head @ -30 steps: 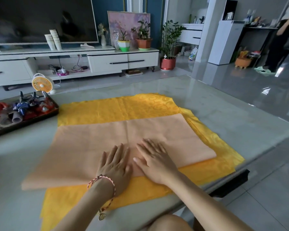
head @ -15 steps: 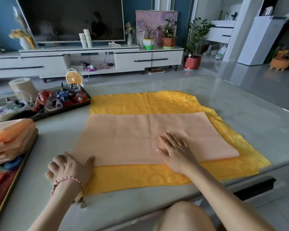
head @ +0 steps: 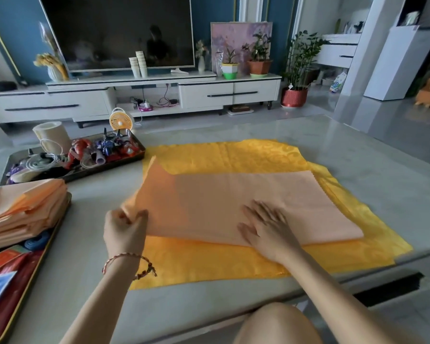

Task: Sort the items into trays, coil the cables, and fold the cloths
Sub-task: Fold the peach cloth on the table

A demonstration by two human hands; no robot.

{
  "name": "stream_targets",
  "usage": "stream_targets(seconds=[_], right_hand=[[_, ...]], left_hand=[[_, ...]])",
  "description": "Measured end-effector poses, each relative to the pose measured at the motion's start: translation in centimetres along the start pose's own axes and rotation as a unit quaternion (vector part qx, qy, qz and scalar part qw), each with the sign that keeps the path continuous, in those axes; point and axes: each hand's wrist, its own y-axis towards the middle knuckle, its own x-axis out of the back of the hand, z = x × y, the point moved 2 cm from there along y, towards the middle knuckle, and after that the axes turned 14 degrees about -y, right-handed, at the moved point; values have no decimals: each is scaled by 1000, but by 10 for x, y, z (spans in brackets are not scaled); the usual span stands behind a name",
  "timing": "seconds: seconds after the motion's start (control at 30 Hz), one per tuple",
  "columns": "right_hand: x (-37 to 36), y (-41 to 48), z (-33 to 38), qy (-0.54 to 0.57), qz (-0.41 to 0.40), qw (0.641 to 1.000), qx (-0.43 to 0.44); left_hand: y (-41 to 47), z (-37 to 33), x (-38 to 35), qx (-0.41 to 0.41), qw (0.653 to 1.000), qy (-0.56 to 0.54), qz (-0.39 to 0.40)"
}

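A peach cloth (head: 233,202), folded to a long strip, lies on a spread yellow cloth (head: 233,157) on the grey table (head: 358,155). My left hand (head: 124,232) pinches the peach cloth's left end and holds it lifted, so that end stands up off the table. My right hand (head: 268,227) lies flat with spread fingers on the cloth's near edge, pressing it down. A stack of folded peach cloths (head: 23,209) sits in a tray (head: 57,222) at the left. A dark tray (head: 134,160) behind it holds toys and a coiled white cable (head: 40,161).
A roll of tape (head: 52,135) stands by the dark tray. Red packets (head: 8,259) lie in the near left tray. Beyond the table are a small orange fan (head: 119,119) on the floor, a white TV cabinet (head: 159,95) and potted plants. The table's near edge runs by my knee.
My left hand went from pressing beside the right hand to the cloth's left end, gripped it and lifted it. My view swung left, bringing the left trays into sight.
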Motion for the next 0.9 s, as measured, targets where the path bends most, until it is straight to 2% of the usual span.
stream_targets(seconds=[0.03,0.1,0.17,0.2,0.23,0.27,0.3,0.37,0.43,0.53,0.6,0.63,0.7,0.77,0.83,0.9], right_hand=[[0,-1,0,3,0,1000,-2],[3,-1,-1,5,0,1000,-1],[11,1,-3,65,10,998,-16],[18,0,-4,164,26,985,-46],[26,1,-8,290,43,953,-78],[31,-1,-11,416,57,902,-94],[36,-4,-14,498,62,861,-89],[36,-11,-23,553,55,827,-83],[37,-13,-37,627,19,770,-115],[49,-9,-72,762,-25,628,-156],[57,-12,-85,804,-30,570,-169],[55,-17,-91,814,-22,548,-189],[45,-24,-93,821,11,524,-227],[38,-28,-92,832,36,499,-239],[37,-31,-97,844,46,482,-232],[36,-30,-100,851,51,468,-232]], left_hand=[[-4,3,-4,89,988,-123,-27],[-12,11,-11,257,923,-284,-40],[-15,13,-21,321,871,-370,32],[-17,11,-26,326,850,-407,67],[-20,8,-32,327,835,-433,89],[-23,7,-37,329,827,-446,91],[-25,8,-43,332,823,-454,80],[-27,11,-52,327,830,-451,37],[-29,12,-56,304,853,-423,9],[-27,6,-67,224,889,-399,22],[-29,-8,-73,162,911,-378,30],[-30,-14,-80,136,923,-358,29],[-34,-23,-90,83,952,-294,6],[-39,-35,-96,2,976,-218,15],[-51,-47,-112,-94,980,-141,106],[-69,-59,-127,-205,958,-42,197]])
